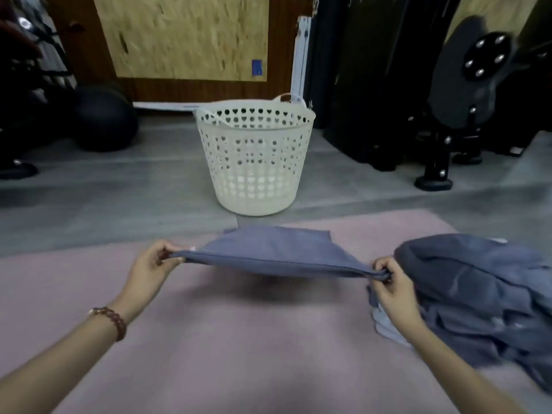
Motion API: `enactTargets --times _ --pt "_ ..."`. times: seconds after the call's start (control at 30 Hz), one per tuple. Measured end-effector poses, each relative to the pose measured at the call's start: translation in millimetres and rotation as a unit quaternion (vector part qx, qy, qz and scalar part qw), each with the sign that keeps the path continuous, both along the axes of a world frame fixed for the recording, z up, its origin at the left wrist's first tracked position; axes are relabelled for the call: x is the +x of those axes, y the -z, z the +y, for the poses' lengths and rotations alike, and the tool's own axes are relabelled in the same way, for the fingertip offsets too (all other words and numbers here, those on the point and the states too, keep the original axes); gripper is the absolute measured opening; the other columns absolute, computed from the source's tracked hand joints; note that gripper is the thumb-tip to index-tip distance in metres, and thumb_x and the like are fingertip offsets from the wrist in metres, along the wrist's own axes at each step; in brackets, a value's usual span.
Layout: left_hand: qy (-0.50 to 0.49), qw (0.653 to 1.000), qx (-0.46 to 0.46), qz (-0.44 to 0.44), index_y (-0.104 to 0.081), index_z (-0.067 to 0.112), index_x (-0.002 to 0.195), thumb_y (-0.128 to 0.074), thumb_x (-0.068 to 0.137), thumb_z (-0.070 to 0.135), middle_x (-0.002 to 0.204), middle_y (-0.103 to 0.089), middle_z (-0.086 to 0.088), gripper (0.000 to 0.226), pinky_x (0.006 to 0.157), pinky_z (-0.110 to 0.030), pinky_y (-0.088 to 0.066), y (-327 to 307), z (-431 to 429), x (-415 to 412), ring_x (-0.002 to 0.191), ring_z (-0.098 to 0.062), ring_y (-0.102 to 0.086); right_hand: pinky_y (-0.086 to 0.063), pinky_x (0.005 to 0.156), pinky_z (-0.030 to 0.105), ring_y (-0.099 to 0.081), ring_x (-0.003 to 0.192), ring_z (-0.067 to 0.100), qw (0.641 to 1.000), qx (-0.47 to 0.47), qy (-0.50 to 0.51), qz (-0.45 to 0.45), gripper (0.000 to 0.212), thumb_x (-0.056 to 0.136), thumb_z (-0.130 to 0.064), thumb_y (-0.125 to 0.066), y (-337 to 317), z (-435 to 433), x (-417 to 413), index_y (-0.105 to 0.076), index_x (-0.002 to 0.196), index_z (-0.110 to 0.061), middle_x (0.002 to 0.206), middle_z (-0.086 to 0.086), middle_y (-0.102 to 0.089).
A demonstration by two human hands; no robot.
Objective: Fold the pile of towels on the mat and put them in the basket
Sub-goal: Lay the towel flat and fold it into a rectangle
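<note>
1. The left hand (152,265), at 9 o'clock of the grey-blue towel (274,252), pinched the towel's near left corner between thumb and curled fingers.
2. The right hand (391,285), at 3 o'clock of the towel, was clamped on the near right corner, its fingers curled round bunched cloth.
3. The towel was stretched taut between the two hands. Its near edge was raised off the pink mat (239,339) and cast a shadow there, and its far part sloped down toward 12 o'clock.
4. The pile of towels (478,294) lay heaped on the mat at 4 o'clock of the view, just beside the right hand, with paler cloth showing at its near edge.
5. The white perforated basket (254,162) stood upright on the grey floor (119,189) at 12 o'clock, beyond the mat's far edge and apart from the towel.
6. A beaded bracelet (112,321) circled the left wrist.
7. A black ball (104,121) sat at 10 o'clock, a chipboard panel (185,34) stood behind the basket, and black exercise equipment (466,94) stood at 2 o'clock.
</note>
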State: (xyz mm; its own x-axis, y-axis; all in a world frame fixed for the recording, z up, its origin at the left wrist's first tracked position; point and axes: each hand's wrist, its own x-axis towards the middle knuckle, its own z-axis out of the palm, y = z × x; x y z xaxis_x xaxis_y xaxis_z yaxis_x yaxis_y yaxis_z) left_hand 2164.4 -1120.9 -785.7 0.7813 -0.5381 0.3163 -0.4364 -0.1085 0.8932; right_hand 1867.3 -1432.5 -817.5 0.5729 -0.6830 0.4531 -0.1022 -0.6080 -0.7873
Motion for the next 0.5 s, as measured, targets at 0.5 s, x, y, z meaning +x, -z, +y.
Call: enactTargets --times 0.5 --pt "0.297 0.841 0.451 -0.041 -0.057 0.037 0.06 -0.064 0.062 -0.007 0.068 -0.057 0.016 0.045 0.062 -0.009 -0.037 131 92 -52 0.066 0.005 -0.054 -0.027 0.056 0.026 -0.041 0.075 0.019 0.7 -0.169 -0.276 0.637 0.039 0.07 0.003 -0.051 73 41 -60 -0.027 0.06 -0.026 0.063 -0.011 -0.035"
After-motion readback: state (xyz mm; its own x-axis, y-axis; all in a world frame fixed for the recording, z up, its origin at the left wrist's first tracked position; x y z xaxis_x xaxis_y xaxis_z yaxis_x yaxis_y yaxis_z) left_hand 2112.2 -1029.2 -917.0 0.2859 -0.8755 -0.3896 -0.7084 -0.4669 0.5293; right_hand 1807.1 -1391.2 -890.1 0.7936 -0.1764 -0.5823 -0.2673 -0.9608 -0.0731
